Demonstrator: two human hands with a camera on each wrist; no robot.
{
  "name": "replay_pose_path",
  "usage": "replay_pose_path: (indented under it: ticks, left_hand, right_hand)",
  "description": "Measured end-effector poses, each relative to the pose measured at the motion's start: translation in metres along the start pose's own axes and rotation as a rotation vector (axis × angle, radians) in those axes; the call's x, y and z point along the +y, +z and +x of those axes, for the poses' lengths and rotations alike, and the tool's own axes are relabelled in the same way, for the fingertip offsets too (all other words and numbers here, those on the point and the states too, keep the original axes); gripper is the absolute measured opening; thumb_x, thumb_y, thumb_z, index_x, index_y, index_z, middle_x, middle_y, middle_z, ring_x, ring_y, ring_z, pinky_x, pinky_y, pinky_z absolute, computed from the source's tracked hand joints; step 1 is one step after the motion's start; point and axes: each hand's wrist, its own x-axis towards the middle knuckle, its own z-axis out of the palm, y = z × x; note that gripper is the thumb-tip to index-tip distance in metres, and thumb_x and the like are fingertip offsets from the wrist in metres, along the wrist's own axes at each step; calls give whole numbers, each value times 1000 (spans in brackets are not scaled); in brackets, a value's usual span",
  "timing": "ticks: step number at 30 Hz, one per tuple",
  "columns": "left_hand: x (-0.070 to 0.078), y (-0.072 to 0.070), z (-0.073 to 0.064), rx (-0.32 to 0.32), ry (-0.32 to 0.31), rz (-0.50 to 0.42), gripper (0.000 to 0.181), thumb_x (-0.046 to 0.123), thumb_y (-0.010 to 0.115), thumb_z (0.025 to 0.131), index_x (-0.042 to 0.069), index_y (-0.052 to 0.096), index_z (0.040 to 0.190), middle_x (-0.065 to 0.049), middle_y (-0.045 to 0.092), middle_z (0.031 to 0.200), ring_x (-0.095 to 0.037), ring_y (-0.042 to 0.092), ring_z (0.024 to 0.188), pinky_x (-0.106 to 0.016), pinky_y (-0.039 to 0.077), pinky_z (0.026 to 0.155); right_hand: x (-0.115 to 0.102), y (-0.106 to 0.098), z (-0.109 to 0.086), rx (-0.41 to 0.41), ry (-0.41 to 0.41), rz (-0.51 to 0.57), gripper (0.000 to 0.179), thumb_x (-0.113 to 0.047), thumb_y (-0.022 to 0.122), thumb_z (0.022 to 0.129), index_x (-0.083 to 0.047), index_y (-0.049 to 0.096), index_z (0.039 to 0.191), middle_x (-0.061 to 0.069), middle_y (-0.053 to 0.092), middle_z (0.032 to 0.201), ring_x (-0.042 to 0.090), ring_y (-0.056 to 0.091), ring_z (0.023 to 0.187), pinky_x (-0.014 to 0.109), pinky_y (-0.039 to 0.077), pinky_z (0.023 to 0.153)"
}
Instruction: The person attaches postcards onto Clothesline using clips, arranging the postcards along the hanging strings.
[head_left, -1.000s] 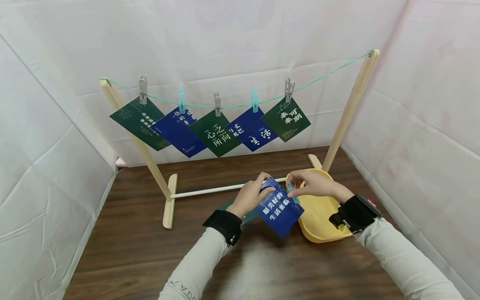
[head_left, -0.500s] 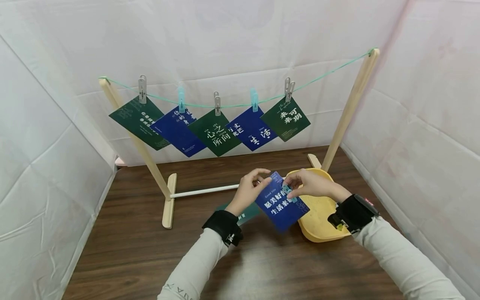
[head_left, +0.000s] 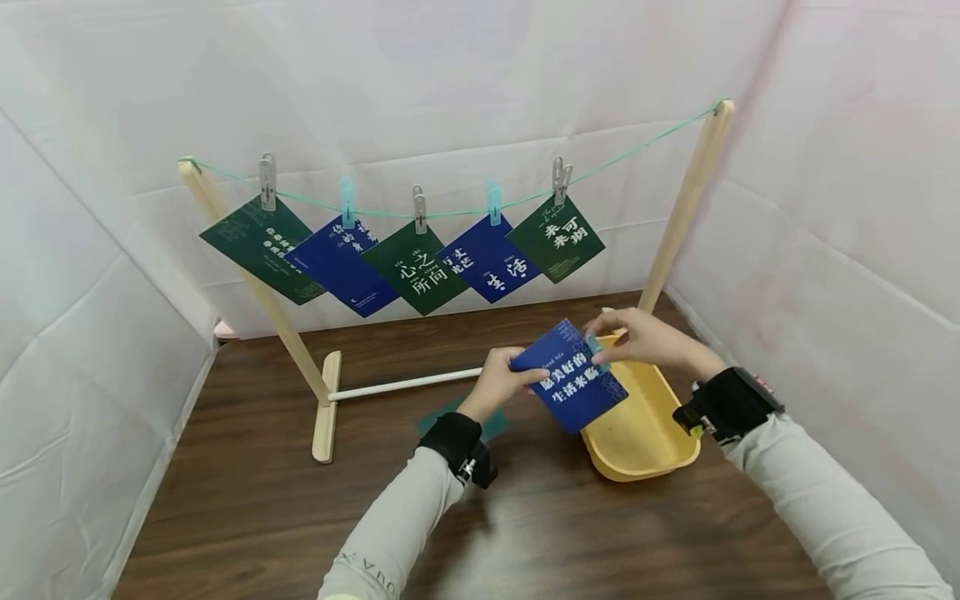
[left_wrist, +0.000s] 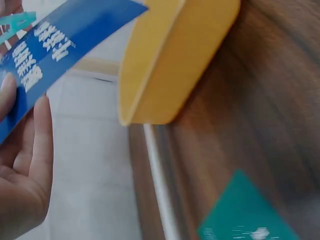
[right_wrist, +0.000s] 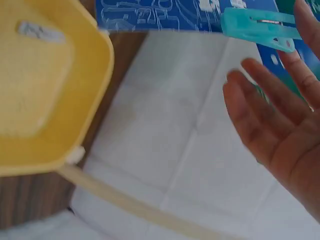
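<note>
My left hand pinches a blue square card with white lettering, thumb on its printed face, raised above the table. My right hand pinches a light-blue clothespin at the card's upper right edge. In the right wrist view the clothespin's front end overlaps that edge, thumb and index finger at its rear end. Below the left wrist, a green card lies on the dark wooden table, partly covered by the left hand in the head view.
A yellow basin stands under the right hand, a grey clothespin inside it. Behind, a green line between wooden posts carries several pegged green and blue cards. A white rod joins the stand's feet.
Both hands have lifted the blue card slightly and shifted it right, turning it. The clothespin has moved from over the card's face to its upper right edge. The head view has shifted a little.
</note>
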Motion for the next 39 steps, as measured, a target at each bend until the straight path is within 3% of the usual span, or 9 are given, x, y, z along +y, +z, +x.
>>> replay_pose_path:
  ticks: [6,12,17,23,27,30,33,36,39]
  left_hand:
    - [29,7,22,73,99,22,23,8,71,84,-8,67,99,-23,70,95,-19,70,77,-34,59,70]
    - [54,16,38,63,93,-27,23,13,69,86,-7,69,99,-25,70,97,-23,72,80,-38,59,72]
    - [67,24,46,101,109,-92,24,11,65,89,-9,66,103,-27,68,101,-31,70,89,-38,58,76]
    - [91,31,58,223,89,51,36,14,51,98,-5,47,128,-22,57,126,-30,55,118,-35,48,97]
    - [107,38,63,192,39,84,42,14,41,101,2,30,140,-18,43,139,-27,41,132,-39,35,110]
    - [116,43,64,222,83,123,31,12,46,100,0,42,128,-18,54,123,-24,54,114,-32,46,96]
    - [122,47,66,338,144,137,19,12,60,93,-3,57,105,-17,63,96,-15,56,82,-20,45,68]
    - [129,49,68,420,168,33,16,11,69,86,-4,61,87,-20,67,82,-8,50,65,-16,35,55]
    - [136,50,73,443,149,-128,15,9,71,83,-4,64,88,-22,70,89,-4,54,65,-14,40,54]
  right_hand:
    - [-8,-45,-2,176,5,-40,31,-5,71,82,8,61,108,14,66,88,1,56,74,17,51,70]
    - [-20,-77,8,314,2,-121,33,-4,70,84,9,59,112,19,64,90,-5,52,70,11,47,66]
    - [-32,-96,15,430,32,-96,33,-2,69,83,10,58,112,27,65,96,-12,52,68,6,44,66]
    - [-51,-118,24,584,59,-68,36,-8,70,84,7,57,114,25,67,101,-15,52,70,5,44,66]
    - [-63,-128,30,646,73,-75,38,-12,71,84,5,58,116,19,69,101,-15,51,70,6,42,65]
    - [-69,-135,32,687,57,-78,36,-10,71,83,6,59,113,20,70,100,-15,51,67,6,42,63]
    - [-75,-143,33,716,43,-97,34,-9,71,83,7,61,111,12,72,95,-15,50,66,5,41,64]
    - [-80,-151,34,739,30,-149,33,-11,71,83,7,62,109,6,72,91,-15,49,65,5,40,65]
    - [-86,-159,37,747,46,-214,34,-17,70,86,5,63,111,12,71,95,-14,46,65,8,38,66]
